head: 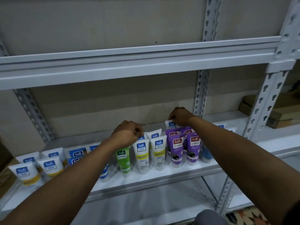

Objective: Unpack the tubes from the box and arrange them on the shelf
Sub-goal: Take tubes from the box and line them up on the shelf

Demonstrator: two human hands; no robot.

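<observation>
- While tubes stand cap-down on the shelf, the left grip pinches a rear white tube.
- Right grip pinches a second white tube behind purple tubes.
- Left forearm partly hides blue tubes.

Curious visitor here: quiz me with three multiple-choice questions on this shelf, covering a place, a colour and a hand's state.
1. The green tube stands: A just left of the white-and-yellow tubes; B at the row's far right end; C at the row's far left end.
2. The tubes in front of the right hand are: A red; B purple; C black.
3. The right hand is: A open and flat; B hanging idle; C pinching a white tube by its top.
Answers: A, the yellow-banded pair is at its right; B, they are purple tubes; C, fingers curl on its top.
</observation>
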